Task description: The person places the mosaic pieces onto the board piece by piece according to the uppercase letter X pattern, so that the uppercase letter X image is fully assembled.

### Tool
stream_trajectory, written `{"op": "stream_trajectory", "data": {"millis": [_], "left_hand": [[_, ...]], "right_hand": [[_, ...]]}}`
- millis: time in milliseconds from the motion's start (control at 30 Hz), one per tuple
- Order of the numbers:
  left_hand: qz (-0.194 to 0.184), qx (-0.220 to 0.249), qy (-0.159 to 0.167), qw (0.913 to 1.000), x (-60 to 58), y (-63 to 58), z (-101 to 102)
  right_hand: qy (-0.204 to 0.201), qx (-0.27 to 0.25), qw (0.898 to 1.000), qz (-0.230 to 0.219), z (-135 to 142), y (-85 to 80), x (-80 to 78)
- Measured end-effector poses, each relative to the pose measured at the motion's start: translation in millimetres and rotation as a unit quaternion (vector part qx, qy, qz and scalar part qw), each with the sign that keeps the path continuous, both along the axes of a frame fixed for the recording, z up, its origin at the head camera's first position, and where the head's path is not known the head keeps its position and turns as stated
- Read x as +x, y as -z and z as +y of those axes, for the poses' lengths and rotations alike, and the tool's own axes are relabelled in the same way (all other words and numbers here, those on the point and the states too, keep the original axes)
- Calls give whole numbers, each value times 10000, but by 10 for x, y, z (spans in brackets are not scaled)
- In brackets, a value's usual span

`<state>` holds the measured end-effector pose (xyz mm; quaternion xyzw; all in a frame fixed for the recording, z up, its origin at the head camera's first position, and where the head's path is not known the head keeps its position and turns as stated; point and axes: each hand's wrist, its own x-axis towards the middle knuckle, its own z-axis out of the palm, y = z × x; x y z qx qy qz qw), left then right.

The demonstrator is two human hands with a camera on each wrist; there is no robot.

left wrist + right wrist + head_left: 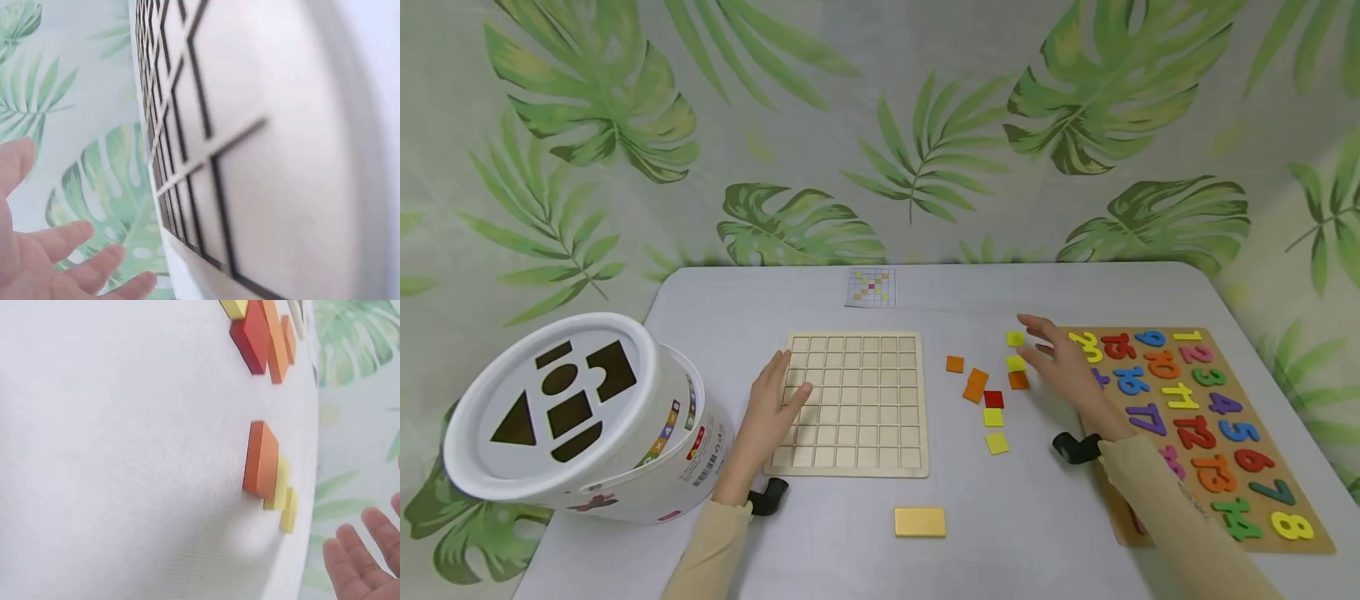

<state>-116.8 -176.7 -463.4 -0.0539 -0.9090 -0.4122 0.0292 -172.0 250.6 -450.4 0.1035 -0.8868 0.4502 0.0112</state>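
A wooden grid board lies flat with bare square cells. My left hand is at its left edge, fingers extended and thumb over the cells; the left wrist view shows nothing in its palm. To the right of the board lie loose square tiles: a red tile, several yellow ones such as the yellow tile, and several orange ones such as the orange tile. Just right of the upper yellow tile, my right hand hovers with loosely bent fingers, holding nothing that I can see.
A small pattern card lies behind the board. A yellow block sits near the front. On the left stands a white bucket with a shape-hole lid. A number puzzle board lies under and beyond the right forearm.
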Motion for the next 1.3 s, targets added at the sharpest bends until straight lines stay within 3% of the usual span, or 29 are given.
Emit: {"op": "stream_trajectory", "data": {"millis": [133, 300, 500, 833, 1300], "left_hand": [[-285, 273, -103, 9992, 22, 101, -60], [-288, 340, -64, 9990, 28, 150, -86], [-518, 185, -53, 9985, 44, 133, -95], [-642, -65, 244, 9976, 35, 187, -154], [-807, -66, 263, 9964, 55, 148, -137]], "right_hand": [[263, -297, 9981, -474, 50, 36, -108], [276, -412, 9950, -862, 99, 80, -211], [429, -41, 9908, -1281, 90, 136, -298], [584, 576, 9898, -1163, 29, 177, -400], [132, 1280, 9885, -800, 8, 169, -499]]}}
